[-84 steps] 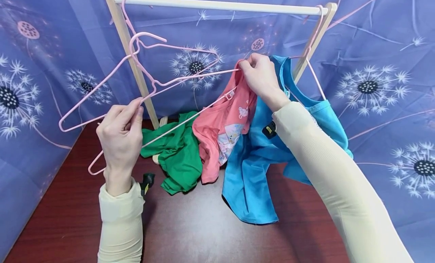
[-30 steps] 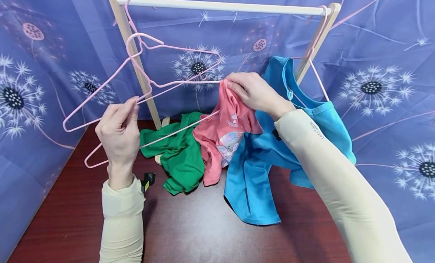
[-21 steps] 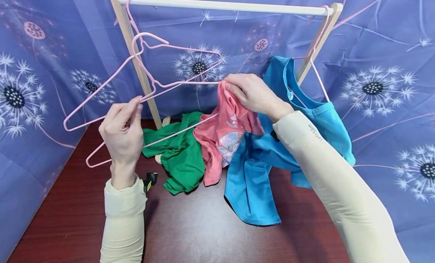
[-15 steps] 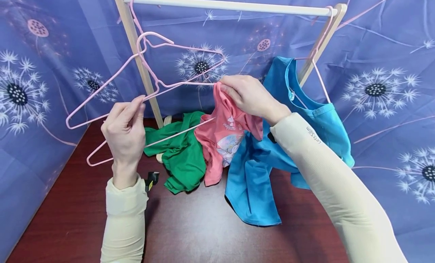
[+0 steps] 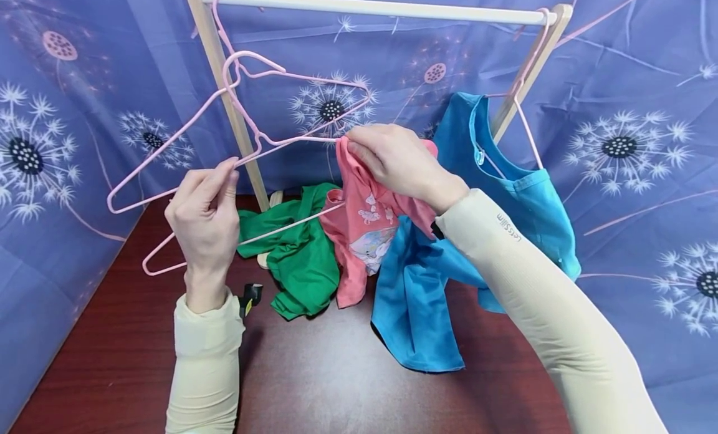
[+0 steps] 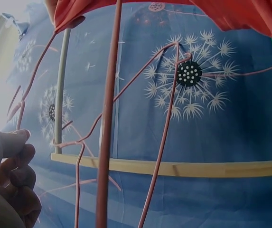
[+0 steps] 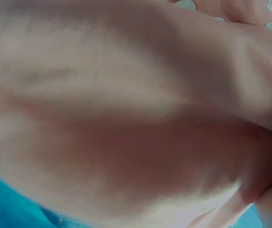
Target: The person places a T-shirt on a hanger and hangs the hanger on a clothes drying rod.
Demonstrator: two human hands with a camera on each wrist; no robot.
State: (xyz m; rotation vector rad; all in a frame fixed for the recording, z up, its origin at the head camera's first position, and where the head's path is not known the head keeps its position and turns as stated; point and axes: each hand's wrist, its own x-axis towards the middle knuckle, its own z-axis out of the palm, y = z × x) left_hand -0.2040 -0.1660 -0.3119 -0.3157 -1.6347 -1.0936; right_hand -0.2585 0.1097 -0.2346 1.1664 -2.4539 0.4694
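My left hand (image 5: pixel 204 222) pinches a pink clothes hanger (image 5: pixel 303 138) just below its hook, holding it up at a tilt in front of the rack. The hanger's right end goes into a coral-pink shirt (image 5: pixel 367 203) with a printed front. My right hand (image 5: pixel 395 163) grips the shirt's upper edge around that hanger arm, hiding the arm's tip. In the left wrist view, the hanger's lower bar (image 6: pixel 107 114) crosses in front and the coral cloth (image 6: pixel 249 14) hangs at the top. My right hand (image 7: pixel 136 114) fills most of the right wrist view.
A wooden rack with a white rail (image 5: pixel 370 7) stands behind. From it hang a bare pink hanger (image 5: pixel 314 80) at the left and a blue garment (image 5: pixel 505 203) on a hanger at the right. A crumpled green garment (image 5: pixel 305 278) lies on the dark red table (image 5: pixel 331 384).
My right hand has moved left and down, drawing the shirt farther along the hanger arm. Less of the arm shows now. My left hand has kept its pinch, shifting only slightly.
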